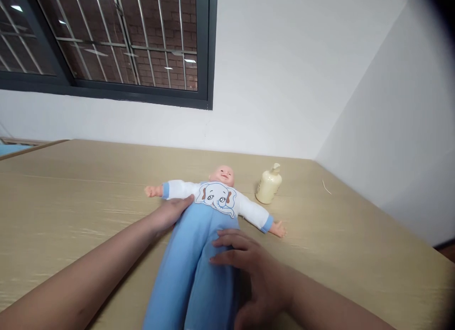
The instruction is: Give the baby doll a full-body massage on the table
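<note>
A baby doll [208,226] lies on its back on the wooden table, arms spread wide, in blue trousers and a white top with an elephant face. My left hand [174,209] rests at the doll's side, by the waist, its thumb on the edge of the clothing; its other fingers are mostly hidden beside the doll. Over the trouser leg on the right is my right hand [250,268], its fingers spread and bent, the fingertips on or just above the blue cloth. I see nothing held in it.
A cream pump bottle [269,185] stands right of the doll's head. A thin white strip [326,187] lies farther right on the table [337,235]. White walls and a barred window [142,41] border the back.
</note>
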Motion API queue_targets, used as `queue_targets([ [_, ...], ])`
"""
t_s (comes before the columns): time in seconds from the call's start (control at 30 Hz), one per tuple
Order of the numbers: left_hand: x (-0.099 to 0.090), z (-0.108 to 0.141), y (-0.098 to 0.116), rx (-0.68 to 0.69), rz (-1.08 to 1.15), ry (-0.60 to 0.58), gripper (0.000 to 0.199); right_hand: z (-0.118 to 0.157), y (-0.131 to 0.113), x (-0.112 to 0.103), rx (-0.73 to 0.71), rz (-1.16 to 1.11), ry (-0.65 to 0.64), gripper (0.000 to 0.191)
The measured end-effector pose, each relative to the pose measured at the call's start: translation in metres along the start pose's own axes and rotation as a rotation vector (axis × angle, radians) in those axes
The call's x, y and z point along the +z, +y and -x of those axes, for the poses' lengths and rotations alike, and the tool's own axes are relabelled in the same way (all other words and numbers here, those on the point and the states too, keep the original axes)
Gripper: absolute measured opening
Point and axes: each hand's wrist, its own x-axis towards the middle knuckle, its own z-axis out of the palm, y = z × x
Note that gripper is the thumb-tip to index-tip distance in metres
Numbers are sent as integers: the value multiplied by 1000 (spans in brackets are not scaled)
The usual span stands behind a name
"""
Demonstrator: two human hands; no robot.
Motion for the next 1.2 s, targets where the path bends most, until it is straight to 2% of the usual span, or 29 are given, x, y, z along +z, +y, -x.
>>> queue_targets([
  [0.13, 4, 9, 7, -17, -120, -60, 66, 1, -6, 2, 29, 12, 36, 72],
  [0.23, 5, 14, 11, 55, -184, -17, 59, 0, 0, 5, 56, 35, 225, 44],
  [0.3, 4, 16, 14, 143, -308, 44, 56, -1, 8, 4, 211, 74, 373, 24],
  [0.37, 2, 19, 17, 227, -480, 108, 55, -2, 17, 2, 466, 72, 437, 17],
  [0.43, 2, 22, 20, 270, -620, 143, 55, -5, 23, 1, 699, -43, 409, 24],
  [0.5, 5, 25, 21, 264, -691, 141, 56, -8, 27, 2, 809, -258, 354, 33],
  [0.57, 9, 27, 20, 229, -692, 105, 60, -11, 29, 6, 793, -455, 356, 36],
  [0.63, 15, 27, 18, 208, -643, 81, 63, -14, 28, 11, 715, -561, 389, 42],
  [0.77, 21, 27, 13, 266, -477, 103, 66, -17, 23, 14, 672, -577, 396, 51],
  [0.83, 21, 29, 12, 292, -368, 101, 74, -19, 16, 10, 646, -615, 401, 52],
  [0.93, 21, 32, 13, 300, -162, 42, 87, -21, 1, 1, 512, -652, 414, 60],
  [1.07, 24, 38, 21, 301, 215, -188, 91, -11, -15, -7, 327, -505, 433, 81],
  [1.2, 25, 46, 28, 300, 546, -461, 87, 8, -21, -5, 245, -247, 420, 77],
])
